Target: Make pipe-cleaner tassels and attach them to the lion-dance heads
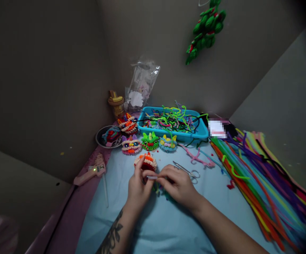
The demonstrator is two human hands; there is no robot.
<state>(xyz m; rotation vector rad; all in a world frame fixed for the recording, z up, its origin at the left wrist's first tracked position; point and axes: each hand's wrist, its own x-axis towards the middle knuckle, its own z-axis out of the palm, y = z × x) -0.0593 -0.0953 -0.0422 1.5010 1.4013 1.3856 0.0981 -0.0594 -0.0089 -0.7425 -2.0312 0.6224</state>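
Note:
My left hand (137,185) and my right hand (178,183) meet over the blue sheet. Between their fingertips is a short pale strip (152,177), pinched at both ends; its material is too small to make out. Just beyond my left fingers sits an orange-and-white fuzzy lion-like head (147,160) with a dark red mouth, partly covered by them. Some green and blue bits (158,190) show below the hands, mostly hidden. Metal scissors (186,170) lie beside my right hand.
Finished-looking fuzzy heads in pink (131,145), green (150,141) and blue-yellow (168,143) stand before a blue tray (204,132) of pipe-cleaner scraps. Pipe-cleaner bundles (258,183) spread rightward. Leftward are a pink glue gun (91,173) and a round bowl (100,143).

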